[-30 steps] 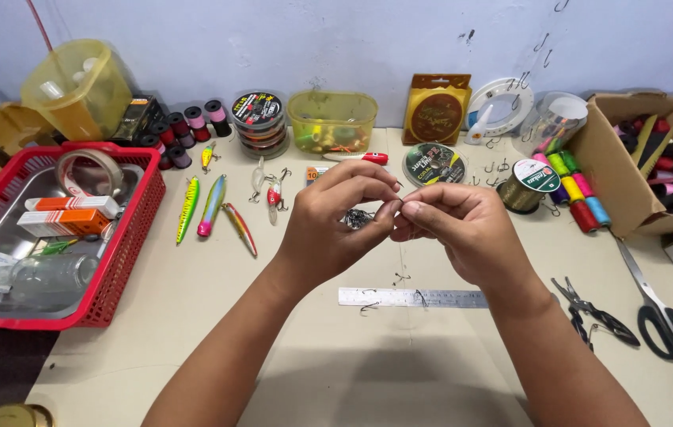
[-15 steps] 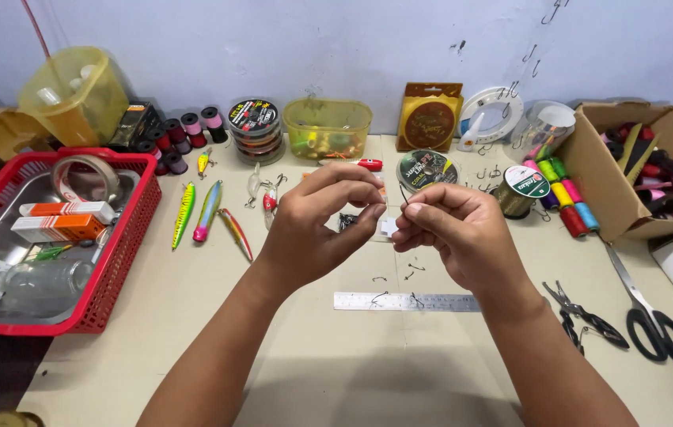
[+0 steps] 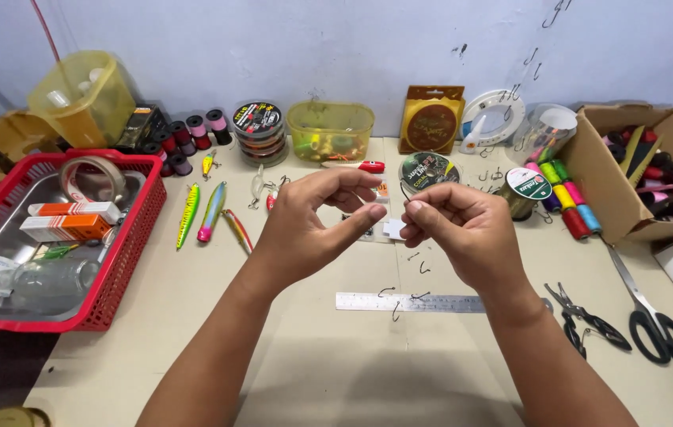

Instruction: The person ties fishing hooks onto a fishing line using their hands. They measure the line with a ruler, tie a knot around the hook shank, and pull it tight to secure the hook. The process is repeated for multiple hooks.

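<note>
Since half a second ago drawn slightly apart: left hand now loosely curled with thumb and forefinger parted, holding nothing visible; right hand pinched shut on a small dark fish hook at its fingertips, just right of the left hand, above the table.
</note>
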